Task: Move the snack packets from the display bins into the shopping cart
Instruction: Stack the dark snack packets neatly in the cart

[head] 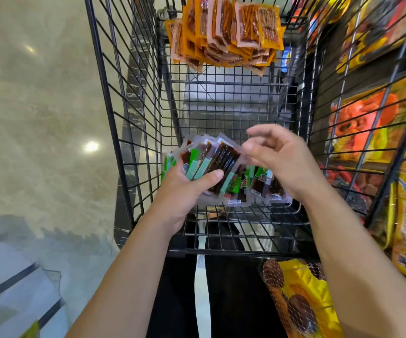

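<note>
I look down into a black wire shopping cart (133,132). My left hand (185,193) grips a fanned stack of green-and-clear snack packets (211,162) with dark strips inside, held over the cart's near end. My right hand (282,159) hovers just right of that stack, fingers loosely bent, holding nothing. More green packets (263,186) lie on the cart floor below my hands. A pile of orange snack packets (226,35) rests at the cart's far end.
Shelves with large yellow and orange snack bags (368,123) run along the right, close to the cart's side. A yellow bag with brown round biscuits (297,298) sits by my right forearm. Pale polished floor (38,118) lies to the left.
</note>
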`<state>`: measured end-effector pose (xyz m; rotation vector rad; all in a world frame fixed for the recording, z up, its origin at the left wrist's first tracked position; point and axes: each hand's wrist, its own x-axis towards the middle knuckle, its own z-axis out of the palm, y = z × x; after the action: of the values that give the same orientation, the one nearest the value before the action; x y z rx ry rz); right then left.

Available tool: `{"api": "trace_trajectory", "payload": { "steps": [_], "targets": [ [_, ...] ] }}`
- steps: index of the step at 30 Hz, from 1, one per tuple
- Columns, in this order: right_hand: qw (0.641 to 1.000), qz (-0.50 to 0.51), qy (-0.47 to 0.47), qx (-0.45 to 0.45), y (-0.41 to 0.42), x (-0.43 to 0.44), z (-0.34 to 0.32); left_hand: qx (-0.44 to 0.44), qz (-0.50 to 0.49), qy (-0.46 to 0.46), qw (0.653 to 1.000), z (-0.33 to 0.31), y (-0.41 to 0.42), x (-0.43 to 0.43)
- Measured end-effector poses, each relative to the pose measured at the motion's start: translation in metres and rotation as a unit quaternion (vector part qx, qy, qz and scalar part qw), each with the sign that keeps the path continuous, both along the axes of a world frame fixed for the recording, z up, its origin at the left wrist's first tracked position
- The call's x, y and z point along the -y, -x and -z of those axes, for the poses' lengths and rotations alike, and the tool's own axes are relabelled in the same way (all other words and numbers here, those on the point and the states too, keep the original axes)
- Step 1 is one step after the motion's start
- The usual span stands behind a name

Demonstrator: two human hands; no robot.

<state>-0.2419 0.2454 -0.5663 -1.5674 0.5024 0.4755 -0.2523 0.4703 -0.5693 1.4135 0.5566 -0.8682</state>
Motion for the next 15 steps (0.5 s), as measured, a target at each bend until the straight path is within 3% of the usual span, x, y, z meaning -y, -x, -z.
{"api": "trace_trajectory", "payload": {
  "steps": [1, 3, 6, 11, 15],
  "targets": [
    [0.999, 0.006, 0.035, -0.009, -0.002, 0.009, 0.006, -0.002, -0.013, -0.003, 1.0, 0.0, -0.001, -0.001],
    [0.975, -0.084, 0.199, -0.05, -0.005, 0.028, 0.024, -0.009, -0.048, -0.005, 0.999, 0.0, -0.004, -0.003],
    [0.877, -0.27, 0.359, -0.17, -0.001, 0.041, 0.05, -0.013, -0.088, -0.003, 0.996, -0.001, -0.006, -0.005],
    [0.827, -0.392, 0.375, -0.148, 0.017, 0.028, 0.072, -0.018, -0.071, -0.015, 0.997, -0.001, -0.005, -0.002],
    [0.831, -0.369, 0.399, -0.117, 0.017, 0.032, 0.074, -0.016, -0.075, -0.018, 0.997, -0.002, -0.005, -0.004]
  ]
}}
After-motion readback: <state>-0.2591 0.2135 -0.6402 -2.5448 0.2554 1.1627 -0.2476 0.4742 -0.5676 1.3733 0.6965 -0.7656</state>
